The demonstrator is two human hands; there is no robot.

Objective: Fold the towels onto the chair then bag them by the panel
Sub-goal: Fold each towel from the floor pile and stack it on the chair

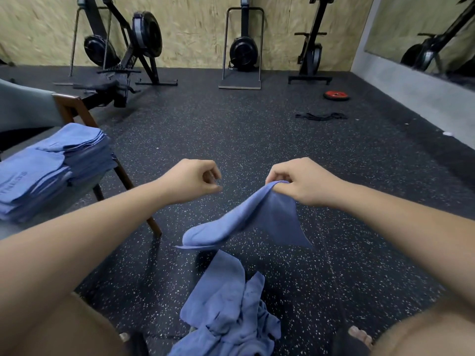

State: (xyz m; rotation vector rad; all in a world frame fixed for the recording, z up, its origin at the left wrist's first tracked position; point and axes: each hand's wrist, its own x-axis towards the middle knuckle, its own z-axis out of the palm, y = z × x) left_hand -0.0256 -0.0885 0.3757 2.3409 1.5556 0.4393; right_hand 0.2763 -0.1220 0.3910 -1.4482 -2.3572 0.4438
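Note:
My right hand (300,182) pinches one corner of a blue towel (257,222), which hangs and trails down to the left above the floor. My left hand (192,179) hovers a little to the left of it with curled fingers and holds nothing. Several unfolded blue towels lie in a loose pile (228,312) on the floor between my feet. On the left, a stack of folded blue towels (54,165) sits on the chair (74,109), which has a wooden frame.
Rowing machines (133,47) and other black gym gear (244,50) stand along the wooden back wall. A red weight plate (336,95) and a black band (321,116) lie on the speckled rubber floor at right. A mirror (424,34) lines the right wall.

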